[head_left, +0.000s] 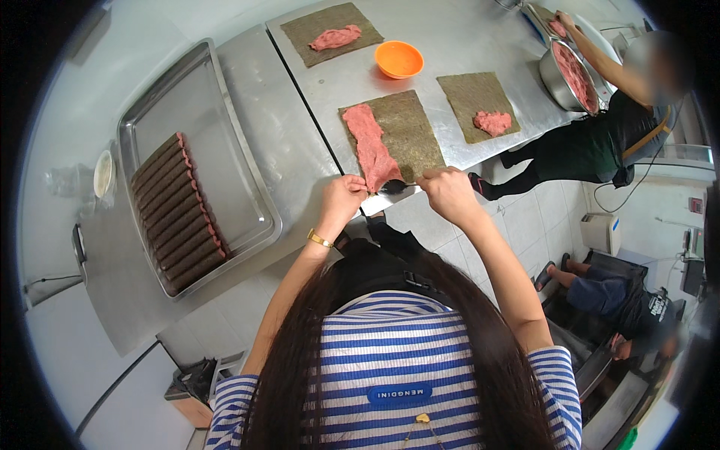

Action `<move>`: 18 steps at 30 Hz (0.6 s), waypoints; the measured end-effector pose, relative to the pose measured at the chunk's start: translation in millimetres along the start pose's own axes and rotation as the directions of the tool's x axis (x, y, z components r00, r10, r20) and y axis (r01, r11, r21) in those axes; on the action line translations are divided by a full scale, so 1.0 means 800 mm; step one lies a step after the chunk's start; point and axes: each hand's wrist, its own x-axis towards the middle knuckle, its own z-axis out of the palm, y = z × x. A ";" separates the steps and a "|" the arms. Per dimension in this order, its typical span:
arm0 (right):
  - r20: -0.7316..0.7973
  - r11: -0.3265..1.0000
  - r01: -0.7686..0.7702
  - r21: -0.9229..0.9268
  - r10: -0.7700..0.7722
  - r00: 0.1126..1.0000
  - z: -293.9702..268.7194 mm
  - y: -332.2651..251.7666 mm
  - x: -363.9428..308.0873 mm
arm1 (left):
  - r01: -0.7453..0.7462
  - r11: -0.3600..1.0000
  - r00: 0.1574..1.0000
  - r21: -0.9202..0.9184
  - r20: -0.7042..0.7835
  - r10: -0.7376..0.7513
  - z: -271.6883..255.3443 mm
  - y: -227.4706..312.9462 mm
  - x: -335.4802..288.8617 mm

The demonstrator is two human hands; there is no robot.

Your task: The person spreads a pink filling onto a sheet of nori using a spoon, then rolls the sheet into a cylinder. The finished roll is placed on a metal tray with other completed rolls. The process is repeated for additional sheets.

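Note:
A square dark-green seaweed sheet (409, 127) lies on the steel table in front of me, with a long strip of pink minced meat (367, 142) spread along its left side. My left hand (345, 201) is closed, its fingertips pinched at the sheet's near-left corner beside the meat's end. My right hand (451, 196) grips the thin handle of a dark spoon (391, 187). The spoon's head lies against the near end of the meat, between my hands. Exactly what lies under my left fingertips is partly hidden.
Left, a steel tray (225, 82) holds several seaweed rolls (180, 217). Other sheets with meat lie at the far left (330, 34) and right (480, 105). An orange bowl (399, 60) stands between. A co-worker (630, 127) works by a steel bowl of meat (574, 79); another person (615, 300) sits right.

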 end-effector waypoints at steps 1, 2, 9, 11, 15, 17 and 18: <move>0.003 1.000 -0.013 -0.024 0.013 1.000 0.003 0.001 0.008 | -0.001 1.000 1.000 0.001 -0.005 0.001 0.001 0.000 0.000; 0.005 0.999 -0.027 -0.048 0.027 1.000 0.007 0.003 0.019 | -0.003 1.000 1.000 0.005 -0.010 0.003 0.000 0.000 -0.001; -0.004 0.991 -0.133 -0.033 0.133 0.991 -0.002 0.027 0.064 | -0.012 1.000 1.000 -0.008 0.008 0.012 0.002 -0.010 0.002; 0.095 0.988 -0.140 -0.066 0.146 0.985 -0.001 0.028 0.066 | -0.012 0.998 1.000 -0.064 0.018 0.014 0.003 -0.014 0.002; 0.218 0.990 -0.141 -0.007 0.139 0.966 0.007 0.014 0.042 | -0.007 0.990 0.999 -0.141 0.036 0.012 0.004 -0.018 0.002; 0.216 0.989 -0.138 0.047 0.124 0.968 0.010 0.004 0.024 | 0.030 0.975 0.999 -0.221 0.049 -0.020 0.004 -0.018 0.001; 0.239 0.988 -0.146 0.050 0.130 0.962 0.012 -0.001 0.019 | 0.038 0.970 0.998 -0.239 0.054 -0.025 0.005 -0.018 0.000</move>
